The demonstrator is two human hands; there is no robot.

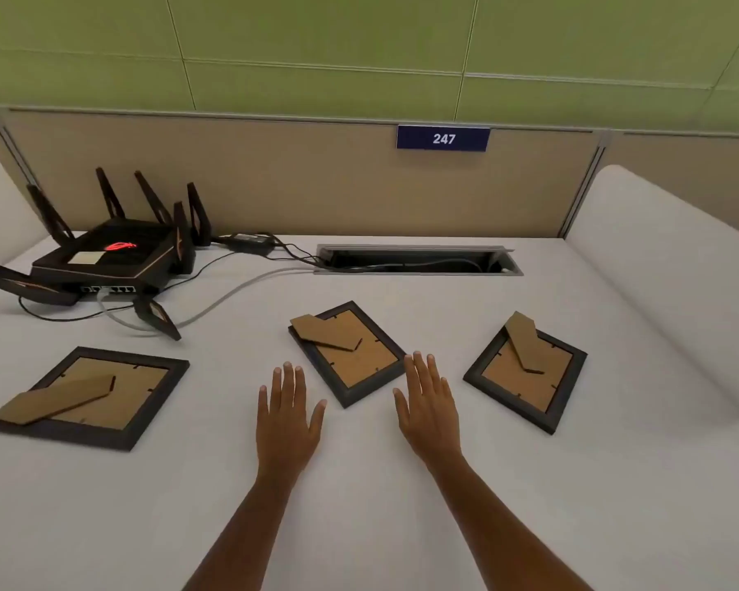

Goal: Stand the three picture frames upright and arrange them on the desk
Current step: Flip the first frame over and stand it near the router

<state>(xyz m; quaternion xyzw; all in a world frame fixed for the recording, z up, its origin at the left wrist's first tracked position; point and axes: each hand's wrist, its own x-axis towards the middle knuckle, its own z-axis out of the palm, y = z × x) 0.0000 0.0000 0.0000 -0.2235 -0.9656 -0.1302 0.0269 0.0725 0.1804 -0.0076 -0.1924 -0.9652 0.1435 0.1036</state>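
- While all three dark-framed picture frames are lying face down, their fronts are hidden from me; only brown backboards and fold-out props are showing.
- I am counting three: the left frame (90, 398), middle frame (347, 354) and right frame (526, 372), spaced apart on the white desk (402, 505).
- My left hand (286, 420) and right hand (429, 413) are hovering flat, fingers spread, gripping nothing, flanking the middle frame's near corner.
- One black multi-antenna router (112, 258) is being cut off at the left edge.
- A blue sign (443, 138) is reading "247".
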